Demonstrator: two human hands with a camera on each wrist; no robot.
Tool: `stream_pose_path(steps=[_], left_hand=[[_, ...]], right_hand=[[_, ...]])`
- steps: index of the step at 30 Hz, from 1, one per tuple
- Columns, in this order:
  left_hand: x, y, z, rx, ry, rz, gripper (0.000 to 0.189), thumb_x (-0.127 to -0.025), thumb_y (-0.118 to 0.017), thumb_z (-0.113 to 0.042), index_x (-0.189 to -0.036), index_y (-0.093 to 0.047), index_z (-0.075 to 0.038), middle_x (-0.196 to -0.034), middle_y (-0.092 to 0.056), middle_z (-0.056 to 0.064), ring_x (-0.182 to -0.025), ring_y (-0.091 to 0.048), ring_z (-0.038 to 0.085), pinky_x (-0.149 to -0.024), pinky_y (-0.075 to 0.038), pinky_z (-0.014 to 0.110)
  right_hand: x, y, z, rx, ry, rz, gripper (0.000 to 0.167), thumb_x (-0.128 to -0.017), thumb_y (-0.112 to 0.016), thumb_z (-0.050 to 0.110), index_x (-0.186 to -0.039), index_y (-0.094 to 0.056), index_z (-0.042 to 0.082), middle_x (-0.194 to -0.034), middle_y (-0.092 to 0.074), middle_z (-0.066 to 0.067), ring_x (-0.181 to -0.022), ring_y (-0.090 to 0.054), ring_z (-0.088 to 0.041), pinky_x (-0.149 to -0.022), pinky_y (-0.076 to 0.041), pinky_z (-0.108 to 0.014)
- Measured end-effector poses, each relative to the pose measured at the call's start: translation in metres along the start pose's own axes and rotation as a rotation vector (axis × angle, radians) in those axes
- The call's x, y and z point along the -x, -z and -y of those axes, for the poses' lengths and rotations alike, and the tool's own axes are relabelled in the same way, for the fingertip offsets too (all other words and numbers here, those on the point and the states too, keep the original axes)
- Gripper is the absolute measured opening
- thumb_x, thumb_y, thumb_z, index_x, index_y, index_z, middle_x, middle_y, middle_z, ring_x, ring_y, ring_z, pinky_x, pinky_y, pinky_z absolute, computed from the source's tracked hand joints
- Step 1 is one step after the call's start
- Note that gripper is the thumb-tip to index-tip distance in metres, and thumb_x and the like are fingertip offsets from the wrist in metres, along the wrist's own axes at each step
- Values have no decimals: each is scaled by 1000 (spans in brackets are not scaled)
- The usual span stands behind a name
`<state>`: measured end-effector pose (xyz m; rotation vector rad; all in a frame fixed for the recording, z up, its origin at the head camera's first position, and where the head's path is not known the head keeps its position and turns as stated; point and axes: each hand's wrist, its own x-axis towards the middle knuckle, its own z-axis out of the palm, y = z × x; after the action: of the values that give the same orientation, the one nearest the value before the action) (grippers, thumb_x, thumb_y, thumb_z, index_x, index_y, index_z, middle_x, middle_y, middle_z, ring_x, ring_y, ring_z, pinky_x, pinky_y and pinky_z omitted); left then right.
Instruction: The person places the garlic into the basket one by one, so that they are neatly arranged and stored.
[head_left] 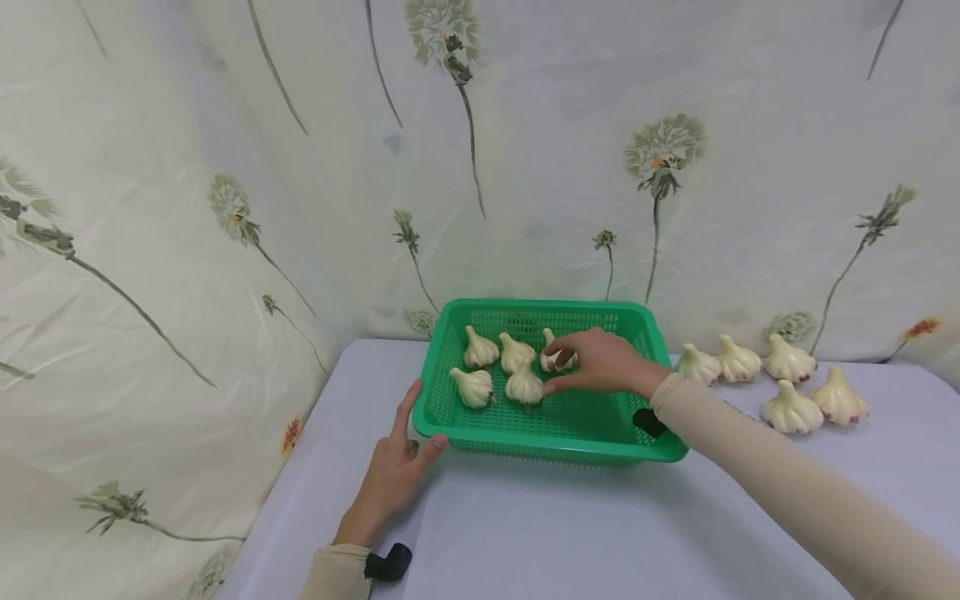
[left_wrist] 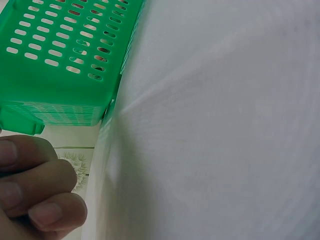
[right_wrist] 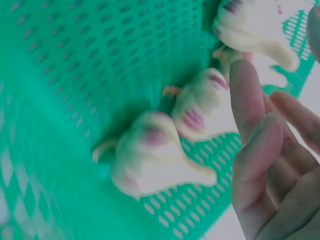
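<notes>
A green perforated plastic basket [head_left: 540, 446] stands on the table with several garlic bulbs inside. At its front left corner, my left hand [head_left: 397, 471] holds the rim between thumb and index finger. The left wrist view shows that hand's other fingers [left_wrist: 55, 187] curled below the rim. My right hand [head_left: 603, 362] reaches into the basket with nothing between its fingers. Its index finger overlaps the back right garlic bulb [head_left: 551, 358], and its thumb is right beside the front middle garlic bulb [head_left: 523, 385]. In the right wrist view, a garlic bulb [right_wrist: 150, 155] rests on the basket floor.
To the right of the basket, several more garlic bulbs [head_left: 793, 408] lie grouped on the pale tablecloth [head_left: 525, 533]. A hanging cloth [head_left: 540, 167] with a dandelion print stands behind the table and along its left side.
</notes>
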<state>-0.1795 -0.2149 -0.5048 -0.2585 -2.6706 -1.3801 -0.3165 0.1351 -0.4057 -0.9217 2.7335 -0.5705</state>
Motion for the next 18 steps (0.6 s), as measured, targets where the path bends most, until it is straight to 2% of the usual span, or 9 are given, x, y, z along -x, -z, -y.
stream_pose_path(steps=[5,11,14,18], left_hand=[[0,-1,1,-8,-2,-4,87,-102,-70,-44,-168,-14,-46,-48,-31,-16,-44,-23,-2,-45,-24,22],[1,0,0,-9,9,-4,87,-102,-69,-45,-168,-13,-48,-49,-30,-17,-45,-23,-1,-45,-23,22],[1,-1,-1,-9,13,-5,87,-101,-69,-45,-168,-14,-48,-49,-30,-17,-45,-24,-1,-45,-23,22],[1,-3,-1,-11,11,-7,87,-101,-70,-45,-169,-15,-46,-49,-31,-17,-45,-24,-1,-45,-24,23]], right_hand=[[27,27,2,-4,-21,-38,69,-92,-79,56,-141,-68,8,-125,-76,-12,-85,-74,-15,-81,-60,-44],[58,56,-5,68,-68,-107,66,-91,-77,61,-136,-72,14,-121,-77,-7,-85,-74,-11,-78,-59,-41],[75,66,-17,100,-84,-133,65,-91,-78,60,-135,-72,12,-120,-78,-7,-84,-74,-12,-76,-60,-41],[104,70,-46,111,-131,-158,66,-91,-79,58,-133,-72,8,-118,-78,-10,-82,-74,-12,-72,-59,-39]])
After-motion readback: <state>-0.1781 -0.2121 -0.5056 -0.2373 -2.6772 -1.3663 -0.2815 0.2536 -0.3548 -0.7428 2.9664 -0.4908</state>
